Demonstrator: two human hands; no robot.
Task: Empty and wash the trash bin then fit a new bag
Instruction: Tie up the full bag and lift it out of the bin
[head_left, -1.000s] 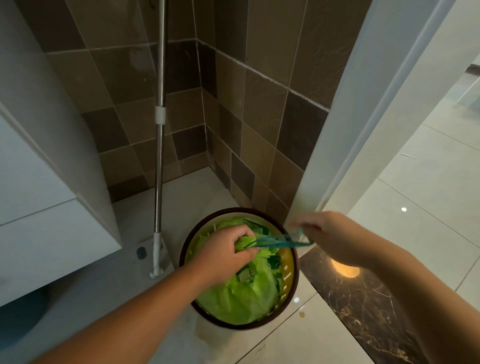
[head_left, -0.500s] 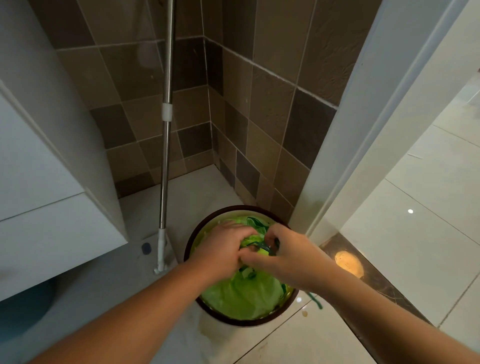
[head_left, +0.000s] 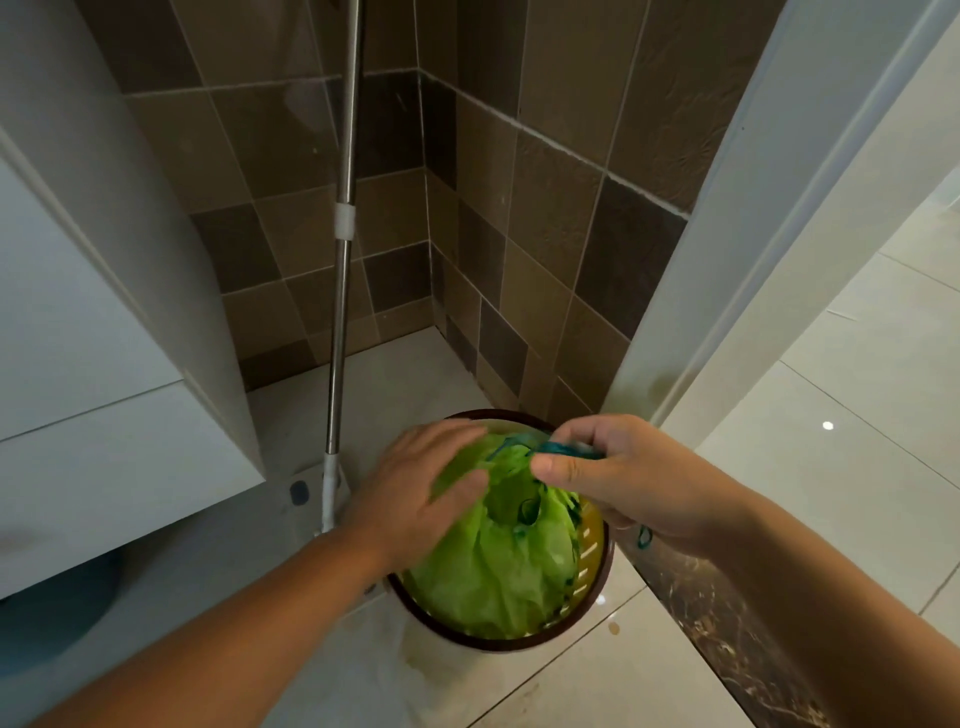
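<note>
- The bin (head_left: 597, 618), round with a dark rim and a yellow slotted inner wall, stands on the floor (head_left: 597, 691) in the tiled corner, just beside the door frame (head_left: 737, 270).
- The green bag (head_left: 498, 571) is not out yet: it sits inside the bin, its mouth gathered into a bunch near the far rim.
- A second ago the drawstring (head_left: 558, 448) was stretched sideways between the two hands; half a second ago both hands met over the bunch. Now the string is short and drawn in, so I judge the mouth is nearly closed and lifting the bag out comes next.
- The right hand (head_left: 628, 478) has its grip pinched shut on the dark drawstring, directly above the far rim.
- The left hand (head_left: 415, 493) lies flat, fingers spread apart, pressing the left side of the bag and gripping nothing.
- A loose end of string hangs below the right wrist.
- A mop pole (head_left: 343, 260) stands just left of the bin; a white cabinet (head_left: 104, 364) lies further left.
</note>
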